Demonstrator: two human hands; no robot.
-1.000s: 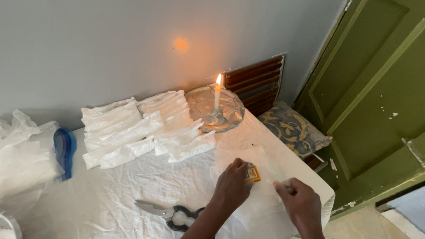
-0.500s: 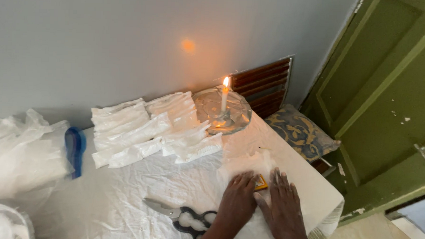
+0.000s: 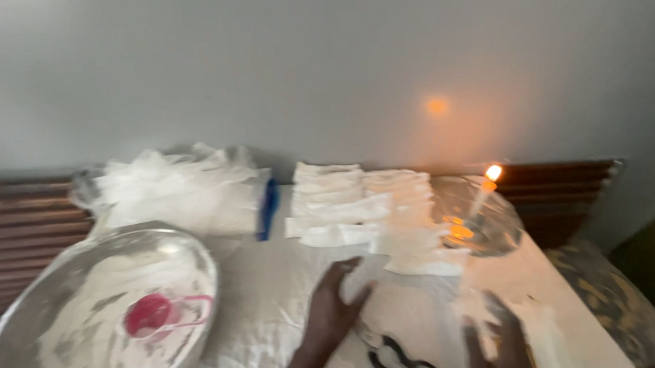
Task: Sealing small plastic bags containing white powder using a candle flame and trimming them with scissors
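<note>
One table (image 3: 265, 305) under white cloth; one large metal bowl (image 3: 62, 298) of white powder with one pink scoop (image 3: 152, 314); one clear bag (image 3: 182, 190); two stacks of folded white cloths (image 3: 363, 203); one lit candle (image 3: 485, 189); one pair of black scissors (image 3: 401, 357) — lying between the hands. Left hand (image 3: 334, 307) flat, fingers spread, holding nothing; right hand (image 3: 503, 350) blurred, open — palm down on the cloth.

L hand (image 3: 334, 307) flat on cloth (image 3: 266, 291), scissors (image 3: 401, 357) nearby, candle (image 3: 483, 193) lit
</note>
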